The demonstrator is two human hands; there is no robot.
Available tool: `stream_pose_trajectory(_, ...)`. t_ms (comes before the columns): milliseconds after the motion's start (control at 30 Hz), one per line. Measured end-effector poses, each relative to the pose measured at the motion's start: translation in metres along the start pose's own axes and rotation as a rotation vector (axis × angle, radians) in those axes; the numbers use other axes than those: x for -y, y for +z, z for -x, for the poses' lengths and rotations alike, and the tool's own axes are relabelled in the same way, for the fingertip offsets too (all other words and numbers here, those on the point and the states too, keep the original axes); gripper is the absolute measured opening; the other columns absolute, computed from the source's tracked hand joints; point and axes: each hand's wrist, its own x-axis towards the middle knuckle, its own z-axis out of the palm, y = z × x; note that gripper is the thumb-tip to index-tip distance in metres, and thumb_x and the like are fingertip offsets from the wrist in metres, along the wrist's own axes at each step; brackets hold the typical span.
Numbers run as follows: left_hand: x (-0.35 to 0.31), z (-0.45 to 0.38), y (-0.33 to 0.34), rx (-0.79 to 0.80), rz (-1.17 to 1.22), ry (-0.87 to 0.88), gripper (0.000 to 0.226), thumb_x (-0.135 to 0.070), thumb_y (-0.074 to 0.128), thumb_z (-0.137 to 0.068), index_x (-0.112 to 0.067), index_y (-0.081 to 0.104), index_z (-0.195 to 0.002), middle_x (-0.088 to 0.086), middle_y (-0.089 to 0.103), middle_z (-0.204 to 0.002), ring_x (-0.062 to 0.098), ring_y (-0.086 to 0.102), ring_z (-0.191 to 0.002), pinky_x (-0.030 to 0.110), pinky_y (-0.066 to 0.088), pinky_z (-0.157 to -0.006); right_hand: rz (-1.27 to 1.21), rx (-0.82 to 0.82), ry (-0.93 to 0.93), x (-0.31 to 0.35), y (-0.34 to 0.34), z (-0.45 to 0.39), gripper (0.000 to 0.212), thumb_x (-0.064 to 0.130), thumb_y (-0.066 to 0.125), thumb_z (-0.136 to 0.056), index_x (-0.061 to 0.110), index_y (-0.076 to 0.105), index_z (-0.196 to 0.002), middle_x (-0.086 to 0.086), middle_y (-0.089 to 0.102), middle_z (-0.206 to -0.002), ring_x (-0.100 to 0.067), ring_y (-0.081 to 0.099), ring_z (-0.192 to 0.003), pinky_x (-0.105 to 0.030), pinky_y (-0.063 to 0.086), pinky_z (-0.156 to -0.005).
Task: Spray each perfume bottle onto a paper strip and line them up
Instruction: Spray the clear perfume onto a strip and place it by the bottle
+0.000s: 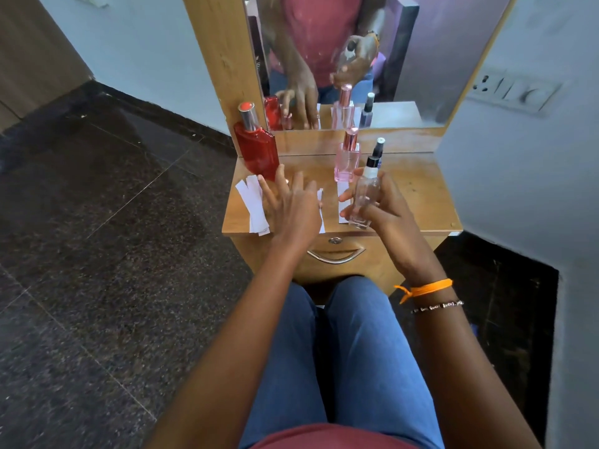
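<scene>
Glass, judged smooth, stiff and breakable, made up the clear bottle [364, 197] that the right hand [385, 209] grasped round its body just above the worktop [418, 189], while the left hand [288, 205], fingers spread, pressed flimsy paper strips [251, 202] lying beneath and left of it.

Four perfume bottles are in sight: one red bottle [258, 150], one pink bottle [346, 160], one clear bottle with a white collar and black cap [364, 196], and one small dark spray bottle [378, 150] (mostly hidden behind the clear one). White paper strips [252, 205] lie on the table [418, 196]: at least five, though some are covered, so the full count cannot be told. Two hands: left [290, 205], right [385, 205].
</scene>
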Motion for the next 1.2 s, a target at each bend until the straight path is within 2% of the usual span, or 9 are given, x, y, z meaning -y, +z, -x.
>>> stream_pose_trajectory(233, -0.006, 0.011, -0.021, -0.099, 0.43, -0.153, 0.047, -0.012, 0.066, -0.082, -0.021, 0.045, -0.123, -0.004, 0.065, -0.085, 0.023, 0.057, -0.098, 0.038, 0.033, -0.088, -0.388, 0.111, 0.048, 0.001, 0.005, 0.001, 0.026, 0.025, 0.045, -0.093, 0.02, 0.044, -0.119, 0.001, 0.055, -0.074, -0.015, 0.047, -0.058, -0.027, 0.041, -0.057)
stream_pose_trajectory(333, -0.003, 0.017, -0.035, -0.041, 0.69, -0.253, 0.036, -0.016, 0.073, -0.077, -0.02, 0.051, -0.104, -0.012, 0.055, -0.066, 0.018, 0.06, -0.081, 0.032, 0.041, -0.069, -0.539, 0.207, 0.033, 0.002, 0.005, 0.003, 0.032, 0.024, 0.039, -0.096, 0.031, 0.04, -0.127, -0.006, 0.056, -0.08, -0.014, 0.047, -0.052, -0.021, 0.043, -0.048)
stream_pose_trajectory(433, 0.0, 0.022, -0.044, -0.005, 0.79, -0.266, 0.024, -0.02, 0.076, -0.074, -0.03, 0.055, -0.07, -0.014, 0.058, -0.065, 0.007, 0.059, -0.068, 0.027, 0.044, -0.065, -0.643, 0.257, 0.025, 0.002, 0.008, 0.004, 0.035, 0.025, 0.038, -0.097, 0.035, 0.042, -0.129, -0.009, 0.057, -0.081, -0.013, 0.05, -0.049, -0.019, 0.044, -0.045)
stream_pose_trajectory(567, 0.002, 0.027, -0.05, 0.013, 0.964, -0.247, 0.027, -0.015, 0.075, -0.074, -0.027, 0.058, -0.057, -0.016, 0.057, -0.052, 0.0, 0.051, -0.056, 0.025, 0.044, -0.065, -0.755, 0.243, 0.074, -0.001, 0.01, 0.005, 0.03, 0.026, 0.038, -0.095, 0.031, 0.047, -0.124, -0.006, 0.058, -0.082, -0.012, 0.054, -0.053, -0.017, 0.043, -0.043)
stream_pose_trajectory(700, 0.0, 0.031, -0.053, 0.025, 1.072, -0.232, 0.024, -0.013, 0.071, -0.078, -0.029, 0.065, -0.061, -0.021, 0.061, -0.053, -0.008, 0.053, -0.056, 0.013, 0.043, -0.064, -0.81, 0.223, 0.11, -0.003, 0.012, 0.006, 0.031, 0.026, 0.032, -0.096, 0.015, 0.039, -0.124, -0.006, 0.058, -0.084, -0.009, 0.054, -0.055, -0.015, 0.043, -0.039)
stream_pose_trajectory(800, 0.0, 0.034, -0.055, 0.034, 1.107, -0.237, 0.013, -0.013, 0.07, -0.08, -0.025, 0.074, -0.079, -0.016, 0.069, -0.072, -0.003, 0.062, -0.072, 0.026, 0.051, -0.08, -0.809, 0.201, 0.086, -0.004, 0.012, 0.007, 0.034, 0.024, 0.029, -0.098, 0.01, 0.039, -0.127, -0.007, 0.06, -0.096, -0.008, 0.054, -0.058, -0.015, 0.045, -0.04)
stream_pose_trajectory(900, 0.002, 0.034, -0.055, 0.058, 1.105, -0.271, 0.013, -0.011, 0.071, -0.079, -0.023, 0.071, -0.084, -0.012, 0.066, -0.072, -0.001, 0.061, -0.069, 0.027, 0.052, -0.077, -0.803, 0.165, 0.086, -0.003, 0.01, 0.008, 0.035, 0.022, 0.032, -0.097, 0.007, 0.043, -0.126, -0.006, 0.062, -0.098, -0.011, 0.058, -0.064, -0.017, 0.05, -0.046)
stream_pose_trajectory(1000, 0.002, 0.034, -0.055, 0.093, 1.151, -0.317, 0.013, -0.011, 0.069, -0.08, -0.022, 0.065, -0.086, -0.004, 0.065, -0.073, 0.003, 0.062, -0.064, 0.017, 0.051, -0.065, -0.619, 0.111, 0.095, -0.001, 0.007, 0.008, 0.034, 0.02, 0.037, -0.094, 0.012, 0.052, -0.124, -0.003, 0.067, -0.095, -0.014, 0.058, -0.069, -0.021, 0.05, -0.048)
stream_pose_trajectory(1200, 0.005, 0.038, -0.06, 0.309, 1.253, -0.28, 0.023, -0.006, 0.067, -0.082, -0.026, 0.064, -0.092, -0.01, 0.059, -0.058, -0.001, 0.058, -0.056, 0.012, 0.052, -0.058, 0.237, -0.065, -0.132, -0.003, 0.002, 0.008, 0.043, 0.007, 0.051, -0.091, 0.027, 0.05, -0.129, 0.004, 0.054, -0.098, -0.006, 0.049, -0.069, -0.012, 0.044, -0.058)
